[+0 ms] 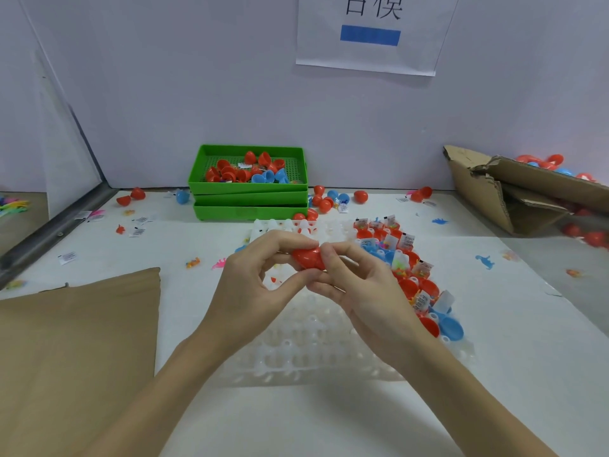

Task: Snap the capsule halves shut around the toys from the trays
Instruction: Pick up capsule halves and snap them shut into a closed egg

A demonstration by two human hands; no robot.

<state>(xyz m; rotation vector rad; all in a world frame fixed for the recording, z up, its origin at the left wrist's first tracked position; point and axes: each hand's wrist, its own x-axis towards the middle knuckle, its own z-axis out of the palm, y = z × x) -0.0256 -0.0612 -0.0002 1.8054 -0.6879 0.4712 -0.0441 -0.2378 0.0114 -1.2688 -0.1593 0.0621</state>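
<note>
Red, glossy plastic capsule [308, 258], egg-shaped, held at centre over the work surface: left hand [253, 282] pinches its left end between curled fingers and thumb, right hand [359, 285] grips its right end the same way; whether the halves are fully closed cannot be told. Translucent white moulded tray [313, 351], ribbed with rounded cups, lies beneath the hands toward 6 o'clock. At 3 o'clock of the hands, a row of open red and blue capsule halves [415, 285], smooth and bowl-shaped, several carrying small toys and white barcode slips, printing too small to read. At 12 o'clock, a stack of green plastic trays [248, 199], rectangular with perforated floor, top one holding red and blue shells. At 8 o'clock, flat brown cardboard sheet [79, 341], matte. At 2 o'clock, torn corrugated cardboard box [487, 192], capsules inside. Scattered blue dinosaur figure [485, 260] on white table [329, 420]. White paper sign [369, 31] on wall, partly cropped black characters above a blue bar.
</note>
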